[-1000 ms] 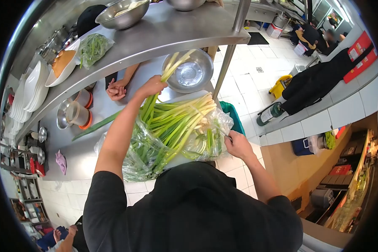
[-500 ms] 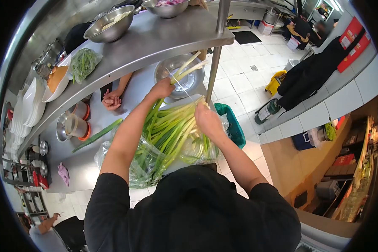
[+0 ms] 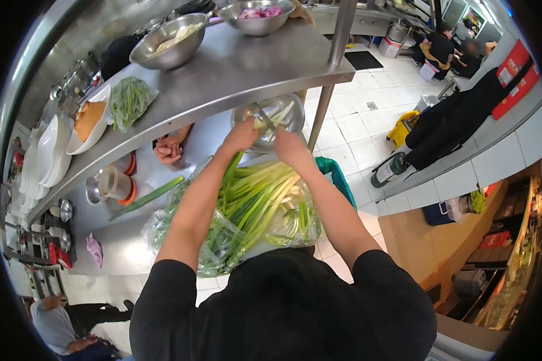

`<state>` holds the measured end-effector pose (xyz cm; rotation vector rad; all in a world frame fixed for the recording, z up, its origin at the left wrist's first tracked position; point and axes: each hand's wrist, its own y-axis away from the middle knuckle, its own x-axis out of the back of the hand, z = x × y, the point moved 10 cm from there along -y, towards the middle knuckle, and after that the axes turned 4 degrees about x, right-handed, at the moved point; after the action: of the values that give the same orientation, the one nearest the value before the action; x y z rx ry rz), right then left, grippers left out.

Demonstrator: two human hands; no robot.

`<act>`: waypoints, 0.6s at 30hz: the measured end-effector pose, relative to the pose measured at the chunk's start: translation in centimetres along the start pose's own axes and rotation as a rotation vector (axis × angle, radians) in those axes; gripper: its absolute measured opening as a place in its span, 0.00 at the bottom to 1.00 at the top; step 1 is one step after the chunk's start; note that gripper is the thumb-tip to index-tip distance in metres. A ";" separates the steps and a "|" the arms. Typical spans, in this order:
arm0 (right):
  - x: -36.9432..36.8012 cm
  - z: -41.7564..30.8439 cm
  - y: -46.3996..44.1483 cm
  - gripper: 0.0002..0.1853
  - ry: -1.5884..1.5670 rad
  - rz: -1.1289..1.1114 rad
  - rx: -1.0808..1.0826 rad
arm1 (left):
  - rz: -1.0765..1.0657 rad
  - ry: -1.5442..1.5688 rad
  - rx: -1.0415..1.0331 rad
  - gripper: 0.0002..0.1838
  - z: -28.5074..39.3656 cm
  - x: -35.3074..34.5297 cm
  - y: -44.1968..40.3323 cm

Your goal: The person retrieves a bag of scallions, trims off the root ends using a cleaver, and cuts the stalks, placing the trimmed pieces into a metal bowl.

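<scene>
My left hand [image 3: 241, 135] is closed around green onions at the near side of a steel bowl [image 3: 299, 117]. Their pale ends reach over the bowl, where white cut pieces [image 3: 286, 111] lie. In my right hand [image 3: 289, 148] is a knife [image 3: 264, 115], its handle hidden by my fingers and its blade across the pale ends. Below my wrists, a large pile of green onions [image 3: 262, 195] rests on a clear plastic bag [image 3: 217, 249]. One long green leaf [image 3: 147, 198] lies apart to the left.
Another person's clasped hands [image 3: 170, 150] rest across the steel counter [image 3: 123, 237]. An overhead shelf [image 3: 241, 66] bears bowls, white dishes and a bagged green bundle [image 3: 129, 102]. A shelf post [image 3: 322, 111] and a green-lined bin [image 3: 337, 177] stand to the right.
Both hands have moved forward and closer together, to the bowl. The knife has come from beside the onions to across their pale ends. White pieces now show in the bowl.
</scene>
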<state>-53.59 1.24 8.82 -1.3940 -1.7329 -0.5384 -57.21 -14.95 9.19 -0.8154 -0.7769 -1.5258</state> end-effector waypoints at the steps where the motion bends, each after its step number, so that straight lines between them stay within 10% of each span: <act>1: 1.1 -0.2 1.4 0.11 -0.042 0.015 -0.014 | 0.040 0.036 -0.086 0.21 0.0 0.7 0.3; 11: 5.1 -2.1 11.0 0.14 -0.181 0.198 -0.047 | -0.302 0.511 0.106 0.17 1.9 2.8 4.3; 18: 3.8 1.6 14.2 0.11 -0.324 0.227 -0.080 | -0.045 0.345 -0.539 0.13 16.2 15.8 18.7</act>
<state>-40.90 8.81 8.66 -1.7870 -1.7838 -0.2692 -38.73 -11.57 31.72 -0.8890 -0.1243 -1.8853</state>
